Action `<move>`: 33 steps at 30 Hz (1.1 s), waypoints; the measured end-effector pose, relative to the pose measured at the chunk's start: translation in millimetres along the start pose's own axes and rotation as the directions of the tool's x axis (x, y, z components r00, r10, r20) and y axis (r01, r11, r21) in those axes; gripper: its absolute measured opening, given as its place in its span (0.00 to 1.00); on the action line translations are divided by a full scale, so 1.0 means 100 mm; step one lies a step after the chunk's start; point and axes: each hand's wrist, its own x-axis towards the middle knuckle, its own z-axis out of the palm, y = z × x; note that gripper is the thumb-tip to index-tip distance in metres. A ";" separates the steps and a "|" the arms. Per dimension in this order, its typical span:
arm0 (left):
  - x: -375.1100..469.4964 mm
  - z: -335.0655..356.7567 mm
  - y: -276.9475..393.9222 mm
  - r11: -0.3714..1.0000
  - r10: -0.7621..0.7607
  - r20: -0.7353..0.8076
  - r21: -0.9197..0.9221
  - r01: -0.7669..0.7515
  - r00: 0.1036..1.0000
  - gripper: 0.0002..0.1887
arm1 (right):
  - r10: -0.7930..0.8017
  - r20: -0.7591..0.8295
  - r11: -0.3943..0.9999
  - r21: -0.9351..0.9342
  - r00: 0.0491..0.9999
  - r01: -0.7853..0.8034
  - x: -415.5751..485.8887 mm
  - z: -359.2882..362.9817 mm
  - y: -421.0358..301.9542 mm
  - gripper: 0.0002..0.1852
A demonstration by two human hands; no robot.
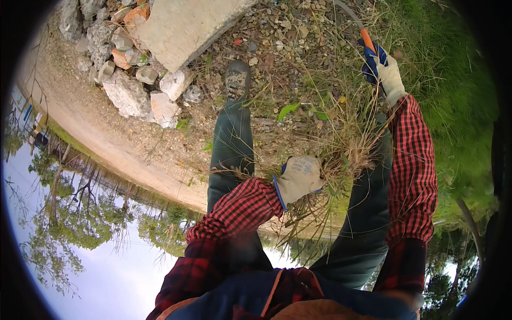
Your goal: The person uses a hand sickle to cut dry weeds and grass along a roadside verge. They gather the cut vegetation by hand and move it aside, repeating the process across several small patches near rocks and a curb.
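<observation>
My left hand point(301, 178), in a pale work glove with blue edging, is closed around a bunch of dry and green grass point(352, 156) between my legs. Long stalks hang and spread from that bunch on both sides of the glove. Farther out on the right, my right hand point(382, 72), gloved in white and blue, grips the orange handle point(367, 40) of a sickle. Its curved grey blade point(349, 12) runs up past the frame's top edge, so the tip is hidden.
A concrete slab point(192, 30) lies at the upper left beside broken rubble point(128, 94). My boot point(237, 80) stands on stony, littered ground point(276, 52). Tall green grass point(460, 80) grows on the right. A dirt track point(120, 160) curves along the left.
</observation>
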 end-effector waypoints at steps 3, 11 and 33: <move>0.11 -0.20 -0.05 0.938 0.116 -0.083 0.337 -0.081 0.990 0.21 | 0.006 0.053 0.998 0.059 0.999 -0.009 -0.28 -0.41 -0.20 0.18; 0.46 -1.47 0.72 0.732 -0.104 -0.359 0.604 0.316 0.927 0.24 | 0.095 -0.133 0.949 0.313 0.987 -0.049 -0.90 -1.30 -0.35 0.18; 1.82 -2.32 2.09 0.110 0.186 -0.081 0.992 0.061 0.979 0.22 | -0.583 0.178 0.660 -0.466 0.793 0.590 1.75 -0.25 -0.43 0.12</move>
